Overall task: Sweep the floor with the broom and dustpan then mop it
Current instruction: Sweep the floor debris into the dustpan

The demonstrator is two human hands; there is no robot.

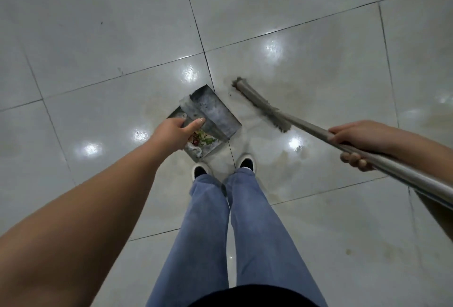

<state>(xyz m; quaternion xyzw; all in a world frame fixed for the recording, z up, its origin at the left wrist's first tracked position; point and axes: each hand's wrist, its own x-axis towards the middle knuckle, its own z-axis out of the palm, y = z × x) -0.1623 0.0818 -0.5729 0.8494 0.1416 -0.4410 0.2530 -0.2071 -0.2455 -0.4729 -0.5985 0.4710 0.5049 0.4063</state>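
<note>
Tiled floor (98,37): one dustpan (213,115), one broom (264,108), two gripping hands.

An indoor room with a glossy tiled floor; its exact kind cannot be told.

The floor (98,37) is laid with large pale glazed tiles set between thin dark grout lines (193,25), and bright round spots of overhead light (190,72) mirror on its surface, which speaks for an interior with ceiling lamps. Brownish smears (289,157) dull several tiles. A metal dustpan (215,115) holding scraps and a long-handled broom (264,105) rest on it. No walls or furniture show, so home, shop or hall stays open.
</note>
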